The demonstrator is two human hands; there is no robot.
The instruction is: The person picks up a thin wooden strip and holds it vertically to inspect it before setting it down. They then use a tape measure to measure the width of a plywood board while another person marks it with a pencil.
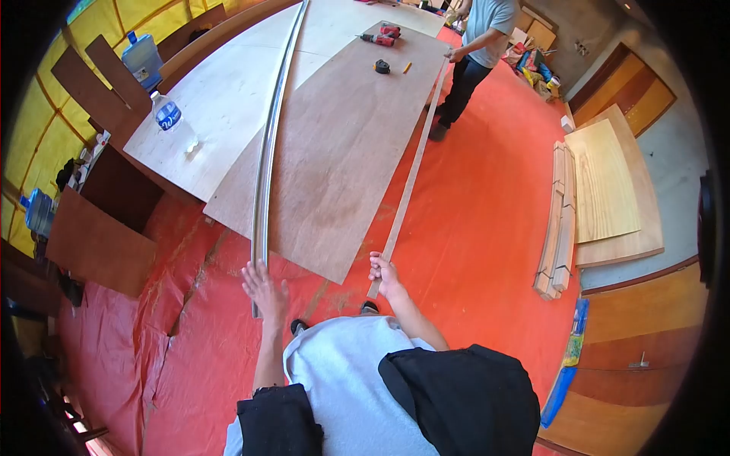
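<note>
My right hand (386, 277) is closed round the near end of a long thin wooden strip (411, 182). The strip runs away from me beside a brown plywood sheet (327, 152). At its far end, a co-worker's hand (455, 55) grips it. My left hand (265, 292) has its fingers spread at the near end of a long metal rail (268, 152), which lies across the plywood and sticks out past its edge. Whether the palm presses on the rail is hard to see.
On the plywood lie a red power drill (376, 39), a tape measure (382, 67) and a pencil (407, 68). A water bottle (165, 112) stands at the left. The co-worker (487, 34) stands at the far right. Bundled wood strips (557, 220) lie on the red floor (479, 228).
</note>
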